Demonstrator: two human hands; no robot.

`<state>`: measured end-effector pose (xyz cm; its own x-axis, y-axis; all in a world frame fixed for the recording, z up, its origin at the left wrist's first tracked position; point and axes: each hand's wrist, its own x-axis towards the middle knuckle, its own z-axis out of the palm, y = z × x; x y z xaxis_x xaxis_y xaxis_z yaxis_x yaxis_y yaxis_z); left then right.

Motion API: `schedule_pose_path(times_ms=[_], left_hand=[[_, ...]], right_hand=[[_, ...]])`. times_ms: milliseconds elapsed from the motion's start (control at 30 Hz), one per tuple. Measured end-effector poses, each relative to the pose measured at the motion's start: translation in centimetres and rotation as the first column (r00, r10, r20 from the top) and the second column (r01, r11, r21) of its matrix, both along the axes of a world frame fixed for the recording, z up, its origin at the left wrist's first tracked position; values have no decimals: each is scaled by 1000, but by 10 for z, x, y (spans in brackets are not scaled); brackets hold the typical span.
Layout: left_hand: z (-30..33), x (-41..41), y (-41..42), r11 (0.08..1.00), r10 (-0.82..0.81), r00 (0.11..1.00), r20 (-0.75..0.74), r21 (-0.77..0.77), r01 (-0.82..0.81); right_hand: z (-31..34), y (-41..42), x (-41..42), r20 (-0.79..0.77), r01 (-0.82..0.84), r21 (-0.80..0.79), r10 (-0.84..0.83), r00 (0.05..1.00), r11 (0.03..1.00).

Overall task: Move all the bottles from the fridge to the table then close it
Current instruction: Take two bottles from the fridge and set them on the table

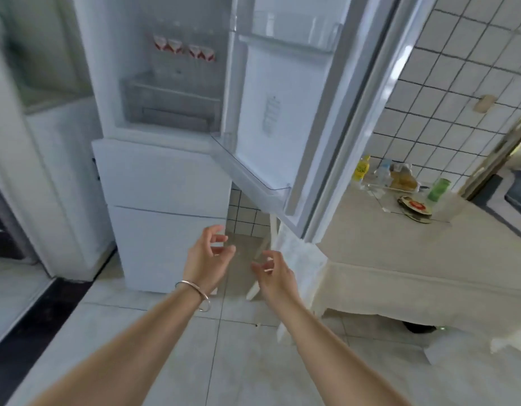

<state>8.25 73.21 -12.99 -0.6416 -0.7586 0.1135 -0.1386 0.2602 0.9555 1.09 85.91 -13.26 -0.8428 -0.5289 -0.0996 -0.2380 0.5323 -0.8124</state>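
Observation:
The white fridge (165, 177) stands ahead with its upper door (282, 92) swung open to the right. On the shelf inside stand several clear bottles with red-and-white labels (183, 49). Both my hands reach forward at waist height, below the open compartment and in front of the lower drawers. My left hand (208, 254), with a silver bangle on the wrist, has loosely curled fingers and holds nothing. My right hand (275, 273) is likewise loosely curled and holds nothing. The table (399, 253) with a cream cloth is at the right.
On the table's far end stand a yellow bottle (361, 169), a clear bottle (383, 171), a green cup (438, 189), a bag of food and a plate (415, 208). A tiled wall is behind. The open door overhangs the table's left corner. A dark doorway lies left.

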Motion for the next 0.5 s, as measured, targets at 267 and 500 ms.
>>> schedule_pose_path(times_ms=[267, 500], left_hand=[[29, 2, -191, 995, 86, 996, -27, -43, -87], [37, -56, -310, 993, 109, 992, -58, -31, -111]], right_hand=[[30, -199, -6, 44, -52, -150, 59, 997, 987], [45, -332, -80, 24, -78, -223, 85, 996, 972]])
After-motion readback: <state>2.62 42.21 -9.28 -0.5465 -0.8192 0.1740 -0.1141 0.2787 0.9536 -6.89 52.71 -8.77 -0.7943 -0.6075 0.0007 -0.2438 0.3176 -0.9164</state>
